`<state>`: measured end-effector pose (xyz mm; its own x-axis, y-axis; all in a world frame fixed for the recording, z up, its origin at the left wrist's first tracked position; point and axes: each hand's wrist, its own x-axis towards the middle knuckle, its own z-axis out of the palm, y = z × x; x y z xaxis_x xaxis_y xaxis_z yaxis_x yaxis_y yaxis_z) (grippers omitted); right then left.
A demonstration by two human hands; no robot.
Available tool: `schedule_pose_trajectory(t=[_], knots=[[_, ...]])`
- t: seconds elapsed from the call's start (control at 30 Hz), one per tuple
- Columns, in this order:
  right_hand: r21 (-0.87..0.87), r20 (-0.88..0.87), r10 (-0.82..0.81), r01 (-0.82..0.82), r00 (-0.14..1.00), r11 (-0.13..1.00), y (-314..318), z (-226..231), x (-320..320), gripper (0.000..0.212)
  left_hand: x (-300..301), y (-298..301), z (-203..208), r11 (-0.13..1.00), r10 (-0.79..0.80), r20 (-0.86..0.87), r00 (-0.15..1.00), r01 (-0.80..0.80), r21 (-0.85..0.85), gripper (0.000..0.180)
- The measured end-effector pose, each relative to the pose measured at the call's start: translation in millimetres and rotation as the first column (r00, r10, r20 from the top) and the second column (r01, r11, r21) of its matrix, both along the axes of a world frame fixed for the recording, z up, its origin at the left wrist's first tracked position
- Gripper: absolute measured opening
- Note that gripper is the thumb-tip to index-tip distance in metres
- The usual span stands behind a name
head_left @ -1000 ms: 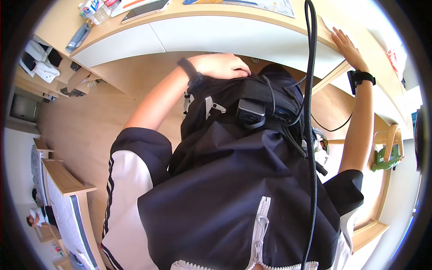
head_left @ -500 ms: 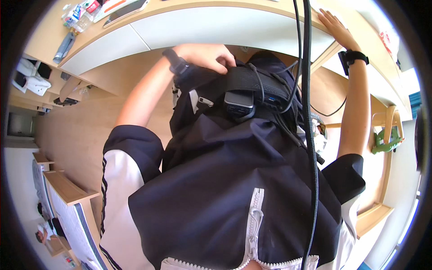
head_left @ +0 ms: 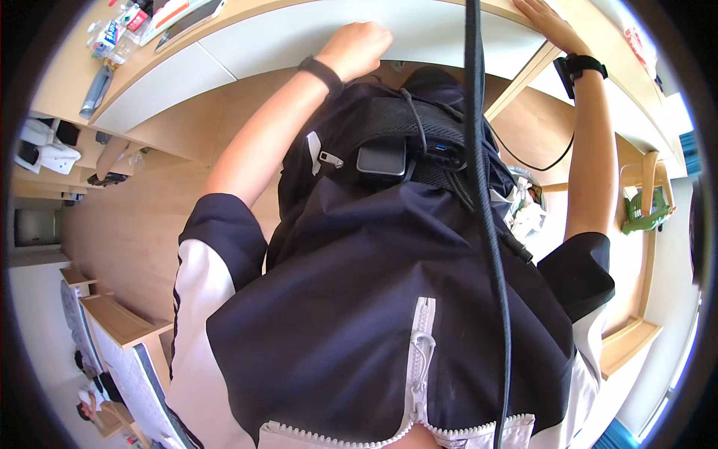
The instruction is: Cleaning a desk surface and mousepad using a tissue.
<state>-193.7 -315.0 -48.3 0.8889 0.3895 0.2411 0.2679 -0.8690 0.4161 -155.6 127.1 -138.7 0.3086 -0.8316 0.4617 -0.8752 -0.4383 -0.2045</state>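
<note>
My left hand [head_left: 356, 49] is in front of the white drawer front [head_left: 288, 43] under the desk top. Its fingers are curled in, with the back of the hand up, and nothing shows in them. A dark band circles that wrist. Flat on the wooden desk top [head_left: 603, 46] at the far right lies my right hand [head_left: 548, 27], fingers stretched out. That wrist carries a black strapped device [head_left: 577, 75]. Below my left hand, at my waist, sits a black belt pack [head_left: 389, 120] with a small grey box-shaped device [head_left: 381, 160] on it.
A thick black cable [head_left: 482, 224] hangs down in front of me. Plastic bottles [head_left: 120, 41], a grey pouch-like item [head_left: 96, 91] and a phone [head_left: 191, 26] are on the desk's left. A green basket [head_left: 648, 209] stands at right. Another person [head_left: 93, 396] is at lower left.
My left hand has lifted off the belt pack and moved up to the drawer front, its fingers now curled. The right hand stays on the desk. The view has shifted slightly.
</note>
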Motion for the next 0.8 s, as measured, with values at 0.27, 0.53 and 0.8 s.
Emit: schedule_pose_trajectory(t=[0.27, 0.53, 0.8], knots=[[-0.037, 0.057, 0.107, -0.105, 0.993, 0.994, -7.5, 1.1, 4.5, 0.037, -0.7, 29.6, 37.2, 0.909, 0.029, -0.833, 0.552, 0.333, 0.252, 0.044], [0.007, 0.049, -0.014, 0.013, 0.999, 1.000, -4.8, -6.0, -0.7, 0.037, -37.7, 6.9, 5.0, 0.990, 0.064, -0.344, 0.937, -0.016, 0.138, 0.016], [-0.001, 0.022, -0.036, 0.036, 0.999, 0.999, -15.7, -9.5, -1.1, 0.038, -13.8, -16.5, -11.0, 0.980, 0.200, -0.018, 0.980, -0.200, 0.007, 0.010]])
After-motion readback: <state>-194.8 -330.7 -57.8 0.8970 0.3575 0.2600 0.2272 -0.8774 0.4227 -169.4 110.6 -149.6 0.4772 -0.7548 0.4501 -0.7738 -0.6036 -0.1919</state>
